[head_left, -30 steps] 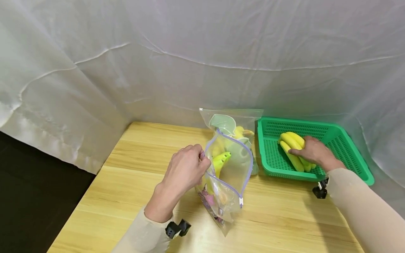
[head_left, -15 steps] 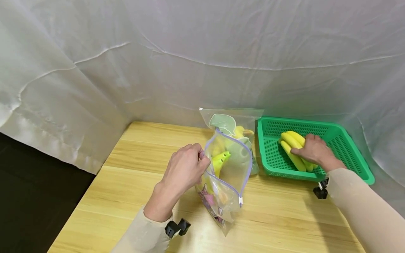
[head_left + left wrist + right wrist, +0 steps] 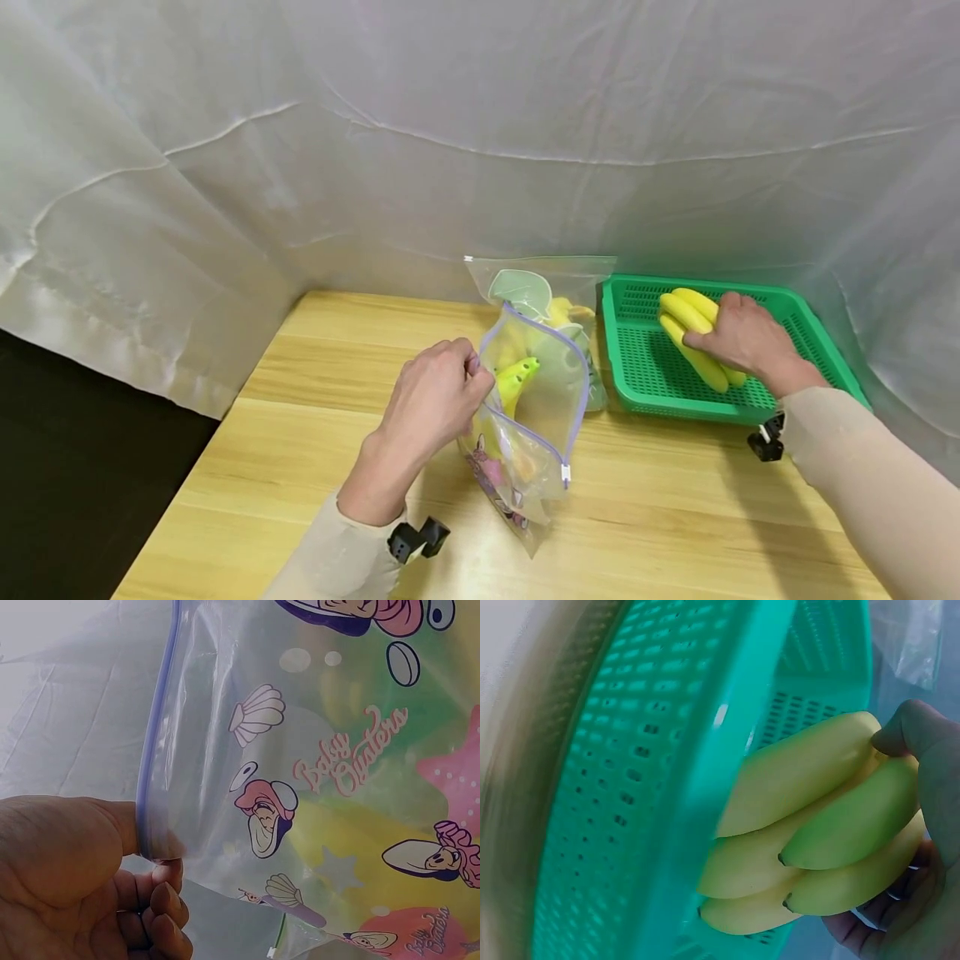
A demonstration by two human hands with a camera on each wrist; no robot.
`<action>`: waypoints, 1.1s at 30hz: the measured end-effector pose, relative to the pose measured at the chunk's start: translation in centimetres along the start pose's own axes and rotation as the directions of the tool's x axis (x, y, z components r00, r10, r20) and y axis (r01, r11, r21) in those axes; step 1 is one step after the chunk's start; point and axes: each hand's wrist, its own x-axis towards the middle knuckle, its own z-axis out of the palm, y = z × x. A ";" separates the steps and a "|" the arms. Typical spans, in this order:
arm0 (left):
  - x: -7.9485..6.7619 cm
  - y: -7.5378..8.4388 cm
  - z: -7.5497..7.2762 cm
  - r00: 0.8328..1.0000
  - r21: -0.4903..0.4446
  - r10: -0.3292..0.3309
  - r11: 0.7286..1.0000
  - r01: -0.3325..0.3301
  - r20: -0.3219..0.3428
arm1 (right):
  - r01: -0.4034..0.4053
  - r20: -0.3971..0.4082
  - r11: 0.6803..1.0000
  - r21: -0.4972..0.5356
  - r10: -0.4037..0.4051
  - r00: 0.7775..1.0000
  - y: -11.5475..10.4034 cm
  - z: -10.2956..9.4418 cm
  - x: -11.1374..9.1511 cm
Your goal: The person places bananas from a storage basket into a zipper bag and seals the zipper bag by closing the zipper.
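Observation:
My left hand [image 3: 431, 392] pinches the purple-edged rim of a clear zip bag [image 3: 551, 417], whose mouth gapes open. Inside it, a yellow-green fruit-like thing with dark spots [image 3: 516, 379] shows. The left wrist view has thumb and fingers on the rim of the bag [image 3: 262, 750], printed with cartoon oysters and "Baby Oysters". Over the green basket [image 3: 630, 383], my right hand [image 3: 750, 342] grips a bunch of bananas [image 3: 693, 329]. In the right wrist view the thumb presses the top of the bananas [image 3: 810, 817], with fingers curled beneath; the basket's wall hides part of them.
Behind the open bag stands another clear bag [image 3: 600, 271] with pale green leaf shapes and something yellow. It sits close to the basket's left side. A wooden table [image 3: 315, 433] lies beneath, with a grey curtain [image 3: 480, 192] behind it and a dark area past its left edge.
My right hand has lifted the bananas slightly off the basket's floor. The left hand keeps its pinch on the bag's rim. The whole head view has shifted a little.

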 end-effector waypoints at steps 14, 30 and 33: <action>0.2 0.2 -0.4 1.000 -0.031 -0.019 0.999 0.019 -0.016 | 0.167 -0.104 0.983 0.070 -0.160 0.982 -8.3 -7.8 -3.1; 0.5 0.5 -0.3 0.999 -0.069 -0.007 0.998 0.004 -0.038 | 0.480 -0.087 0.877 0.037 -0.475 0.875 -18.9 -13.1 -8.3; 0.5 0.6 -0.3 0.999 -0.073 -0.004 0.997 0.002 -0.037 | 0.527 -0.075 0.849 0.046 -0.523 0.849 -20.2 -13.4 -9.1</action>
